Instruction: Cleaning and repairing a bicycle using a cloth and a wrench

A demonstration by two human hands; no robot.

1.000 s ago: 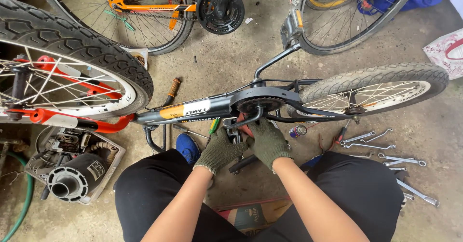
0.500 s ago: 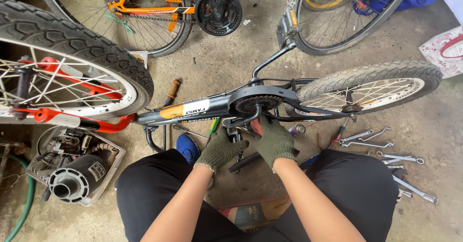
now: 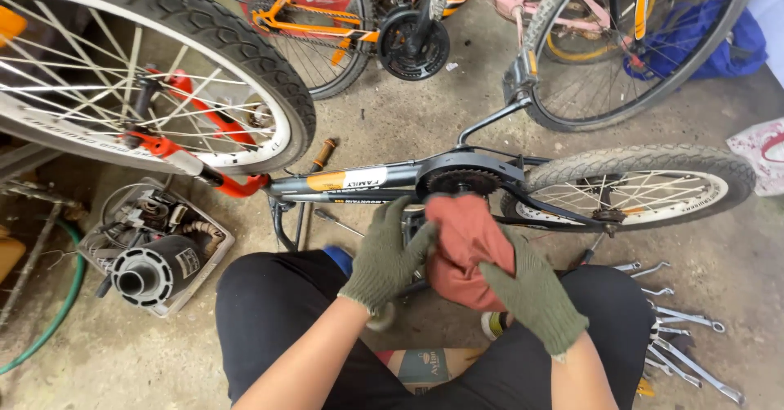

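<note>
Centre frame, both your gloved hands, left hand [image 3: 390,259] and right hand [image 3: 531,294], each grip pinching the red rag [image 3: 464,247] just below the small bike's chainring [image 3: 464,183], bunched close for wiping, spanners [image 3: 682,340] lower right

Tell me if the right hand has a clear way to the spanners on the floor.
Probably yes. The spanners lie uncovered on the floor just beyond the right knee, nothing over them. But the right hand has the red rag in its grip, so it isn't free.
</note>
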